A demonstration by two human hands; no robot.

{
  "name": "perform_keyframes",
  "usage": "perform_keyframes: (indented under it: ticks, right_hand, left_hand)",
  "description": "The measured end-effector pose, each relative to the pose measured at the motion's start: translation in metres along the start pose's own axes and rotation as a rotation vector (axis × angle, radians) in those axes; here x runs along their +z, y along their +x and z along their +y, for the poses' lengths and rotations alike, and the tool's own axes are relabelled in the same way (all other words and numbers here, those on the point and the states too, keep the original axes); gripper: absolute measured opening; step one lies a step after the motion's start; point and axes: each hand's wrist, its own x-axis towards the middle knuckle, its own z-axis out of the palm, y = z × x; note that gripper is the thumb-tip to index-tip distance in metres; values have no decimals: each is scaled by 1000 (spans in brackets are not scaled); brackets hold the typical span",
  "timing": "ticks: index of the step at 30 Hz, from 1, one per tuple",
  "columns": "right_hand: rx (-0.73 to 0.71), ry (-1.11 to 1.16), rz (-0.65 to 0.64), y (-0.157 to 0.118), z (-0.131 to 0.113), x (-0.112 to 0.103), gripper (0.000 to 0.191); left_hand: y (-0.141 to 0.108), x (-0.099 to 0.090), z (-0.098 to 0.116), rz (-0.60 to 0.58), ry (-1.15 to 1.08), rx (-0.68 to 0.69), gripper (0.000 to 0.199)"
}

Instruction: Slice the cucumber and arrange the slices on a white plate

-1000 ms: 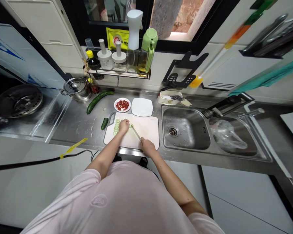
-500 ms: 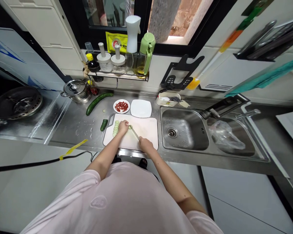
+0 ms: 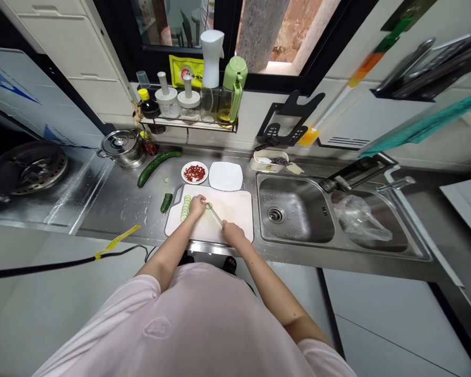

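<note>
On the white cutting board (image 3: 235, 201), my right hand (image 3: 233, 233) is closed around the handle of a knife (image 3: 216, 217), whose blade slants up and left. A pale green cucumber slice (image 3: 208, 206) lies at the blade's far end. My left hand (image 3: 197, 206) rests just left of that slice with its fingers curled together; what they hold, if anything, is hidden. Beside it, overlapping cucumber slices (image 3: 185, 207) form a row along the board's left part. A cut piece of cucumber (image 3: 166, 202) sits on the counter left of the board.
Behind the board stand a plate of chopped red pieces (image 3: 194, 173) and a white square plate (image 3: 225, 176). A whole cucumber (image 3: 157, 168) and a lidded steel pot (image 3: 121, 148) are at the left. The sink (image 3: 298, 209) is at the right, below a faucet (image 3: 361, 173).
The whole view has shifted slightly. Both hands, the knife and the slices keep nearly the same places on the board.
</note>
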Motion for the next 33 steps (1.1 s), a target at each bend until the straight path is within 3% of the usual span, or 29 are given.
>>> perform_keyframes:
  ticks: [11, 20, 33]
  right_hand:
    - [3, -30, -16, -12, 12, 3, 29]
    - [-8, -3, -8, -7, 0, -5, 30]
    - [8, -9, -13, -3, 1, -6, 29]
  left_hand:
    - [1, 0, -1, -11, 9, 5, 20]
    - [-1, -2, 3, -23, 30, -12, 19]
    - [-1, -3, 4, -38, 40, -21, 19]
